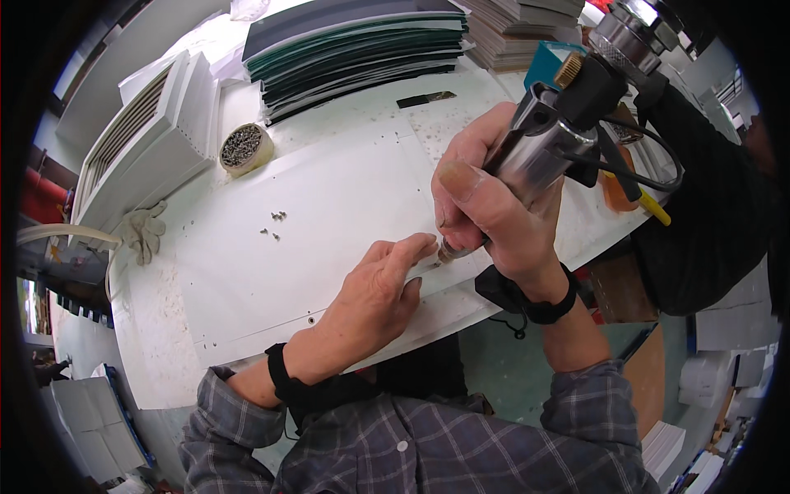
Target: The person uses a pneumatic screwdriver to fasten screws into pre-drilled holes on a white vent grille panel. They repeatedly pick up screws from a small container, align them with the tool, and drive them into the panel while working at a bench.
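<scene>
My right hand (485, 210) grips a metal power screwdriver (543, 144), held tilted with its tip down on the near edge of a white panel (329, 206). My left hand (374, 292) lies flat on the panel, its fingertips right beside the tool's tip, steadying something too small to make out. A few loose screws (274, 226) lie on the panel to the left. The tool's black cable (650, 136) loops off to the right.
A round cup of screws (244, 148) stands at the back left beside white louvred parts (140, 144). Stacked dark sheets (354, 49) fill the back. A grey glove (144, 230) lies at the left edge. Boxes and floor lie to the right.
</scene>
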`<action>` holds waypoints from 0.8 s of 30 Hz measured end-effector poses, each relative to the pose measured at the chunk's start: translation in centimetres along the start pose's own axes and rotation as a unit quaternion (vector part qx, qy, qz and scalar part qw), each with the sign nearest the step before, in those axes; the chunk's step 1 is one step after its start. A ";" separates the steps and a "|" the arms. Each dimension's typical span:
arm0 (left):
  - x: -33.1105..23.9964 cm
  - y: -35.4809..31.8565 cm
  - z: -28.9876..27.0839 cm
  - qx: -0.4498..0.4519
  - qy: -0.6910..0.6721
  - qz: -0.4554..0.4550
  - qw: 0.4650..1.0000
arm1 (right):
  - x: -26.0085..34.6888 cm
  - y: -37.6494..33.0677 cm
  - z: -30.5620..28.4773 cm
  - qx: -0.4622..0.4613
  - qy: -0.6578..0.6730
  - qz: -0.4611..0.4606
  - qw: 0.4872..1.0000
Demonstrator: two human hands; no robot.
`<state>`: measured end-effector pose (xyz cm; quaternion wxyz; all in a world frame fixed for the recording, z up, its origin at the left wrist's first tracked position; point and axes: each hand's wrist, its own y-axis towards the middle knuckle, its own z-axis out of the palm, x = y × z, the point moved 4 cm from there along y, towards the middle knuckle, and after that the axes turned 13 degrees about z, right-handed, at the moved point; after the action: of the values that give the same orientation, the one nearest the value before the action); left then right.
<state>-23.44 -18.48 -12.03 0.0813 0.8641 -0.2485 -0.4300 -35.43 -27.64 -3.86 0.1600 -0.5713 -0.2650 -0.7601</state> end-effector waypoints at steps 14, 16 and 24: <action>-0.8 -2.7 -4.4 -0.008 0.108 -0.011 0.994 | 2.7 1.2 -0.3 0.037 -0.027 -0.076 0.996; 0.5 -4.2 -8.2 -0.063 0.237 -0.058 0.968 | 3.0 1.8 -0.9 0.012 -0.018 -0.085 0.996; 4.6 -7.6 -12.5 -0.068 0.341 -0.066 0.935 | 0.9 4.9 0.9 0.001 0.087 -0.052 0.995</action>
<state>-8.61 -15.17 -10.25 0.1915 0.9655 -0.1188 -0.1302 -32.30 -30.99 -1.69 0.1433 -0.4887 -0.2800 -0.8137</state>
